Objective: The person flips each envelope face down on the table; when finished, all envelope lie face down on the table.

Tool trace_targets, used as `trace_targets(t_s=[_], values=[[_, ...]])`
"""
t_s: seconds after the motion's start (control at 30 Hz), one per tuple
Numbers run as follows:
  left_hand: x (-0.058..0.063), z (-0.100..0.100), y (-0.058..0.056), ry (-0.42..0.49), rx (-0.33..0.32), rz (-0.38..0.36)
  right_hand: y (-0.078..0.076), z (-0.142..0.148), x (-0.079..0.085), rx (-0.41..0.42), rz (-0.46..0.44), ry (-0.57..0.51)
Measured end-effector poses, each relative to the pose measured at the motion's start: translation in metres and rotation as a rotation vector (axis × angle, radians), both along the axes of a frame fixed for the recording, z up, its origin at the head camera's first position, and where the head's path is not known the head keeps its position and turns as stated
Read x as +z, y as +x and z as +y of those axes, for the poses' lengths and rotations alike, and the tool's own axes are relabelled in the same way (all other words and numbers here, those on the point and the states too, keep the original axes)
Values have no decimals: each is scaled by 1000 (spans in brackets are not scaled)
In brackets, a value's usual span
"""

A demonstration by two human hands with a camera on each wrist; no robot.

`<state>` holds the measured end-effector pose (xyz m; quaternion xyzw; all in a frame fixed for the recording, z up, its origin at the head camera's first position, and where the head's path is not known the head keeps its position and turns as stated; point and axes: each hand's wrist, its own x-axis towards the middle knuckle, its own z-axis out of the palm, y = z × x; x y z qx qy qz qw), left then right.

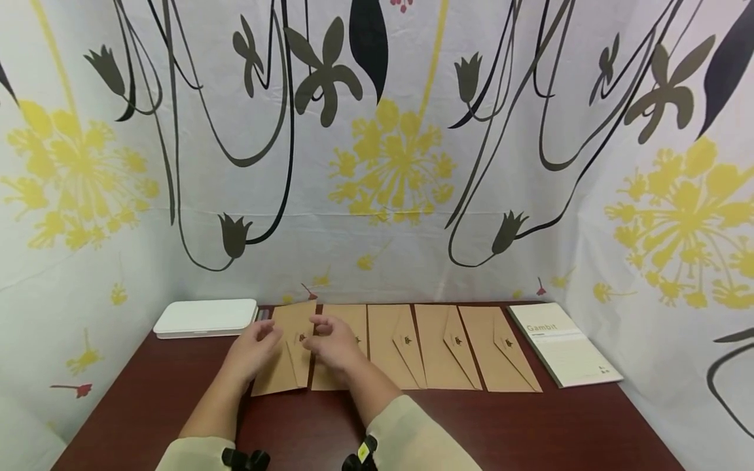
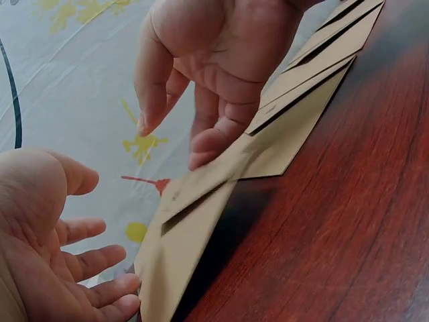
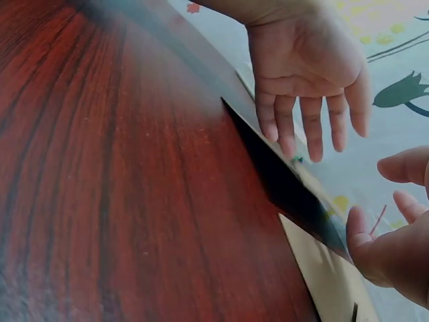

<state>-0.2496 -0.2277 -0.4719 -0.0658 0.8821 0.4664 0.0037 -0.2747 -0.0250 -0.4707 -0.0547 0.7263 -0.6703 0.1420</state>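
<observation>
Several brown paper envelopes stand out in a row on the dark red table; the leftmost envelope (image 1: 281, 369) sits askew, its near edge raised above a dark shadow in the left wrist view. At its left side is my left hand (image 1: 252, 351), fingers extended; in the left wrist view the left hand's (image 2: 53, 248) fingertips meet the envelope's edge. My right hand (image 1: 338, 343) hovers over its right side and the second envelope (image 1: 330, 379). The right hand's (image 2: 221, 67) lower fingers bend loosely at the envelope, thumb apart; contact is hard to judge.
A white flat case (image 1: 206, 316) lies at the back left, with a small grey item partly hidden beside it. To the right of the envelopes lies a pale book (image 1: 565, 353) marked Gambit. Patterned cloth (image 1: 400, 261) walls the table's back and sides.
</observation>
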Motion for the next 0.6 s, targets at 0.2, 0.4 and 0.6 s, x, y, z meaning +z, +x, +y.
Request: trace_targets(t_s=[0.2,0.4,0.6], values=[[1,6,2,77,-38,-48,-1,1,3,6,-4,-75],[1,14,2,219,-93,-82,4,-2,3,-17,35,-33],[4,17,3,400,-120,-85,7,-7,4,-14,64,-7]])
